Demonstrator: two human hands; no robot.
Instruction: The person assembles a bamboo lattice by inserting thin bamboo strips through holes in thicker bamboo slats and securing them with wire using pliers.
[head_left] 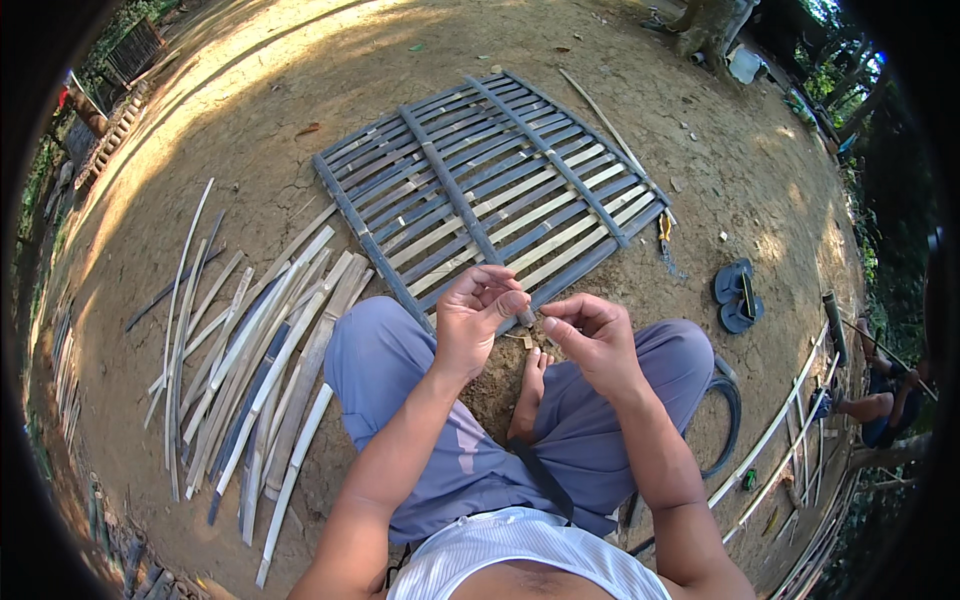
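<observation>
My left hand (478, 318) is raised over the near edge of a slatted bamboo panel (445, 178), thumb and fingers pinched together. Just to its right, my right hand (598, 342) is closed in a similar pinch, a small gap between the two. A small greyish end shows at the left fingertips, but what either hand holds is too small to make out. The panel lies flat on the ground, with pale and dark slats across dark rails. Below the hands is my bare foot (530, 395), between my bent knees.
Loose bamboo strips (262, 375) lie in a pile at left. Pliers (665, 228) with orange handles rest by the panel's right corner, near dark sandals (737, 295). A black hose-like coil (735, 425) lies by my right knee. Long poles and another person (880, 395) are at far right.
</observation>
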